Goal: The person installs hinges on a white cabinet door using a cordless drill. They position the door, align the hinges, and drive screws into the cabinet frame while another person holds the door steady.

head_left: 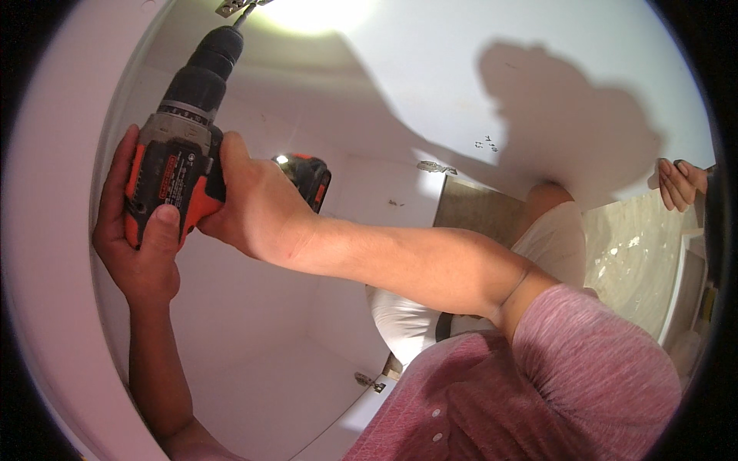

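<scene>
A black and orange cordless drill (pixel 173 165) points up toward the top left. Its bit (pixel 244 17) reaches a metal hinge (pixel 229 7) at the upper edge; whether the tip touches a screw there cannot be made out. My left hand (pixel 142 246) is wrapped round the rear of the drill's body, thumb along its side. My right hand (pixel 250 192) grips the handle, which the hand mostly hides. Beyond my right wrist the battery (pixel 311 180) shows, with a small light lit near it.
White cabinet panels surround my arms. Two more hinges are in view, one on the upper panel (pixel 437 167) and another low down (pixel 370 383). At the far right a co-worker's hand (pixel 678 184) holds the white door panel (pixel 453 84). My shadow falls on it.
</scene>
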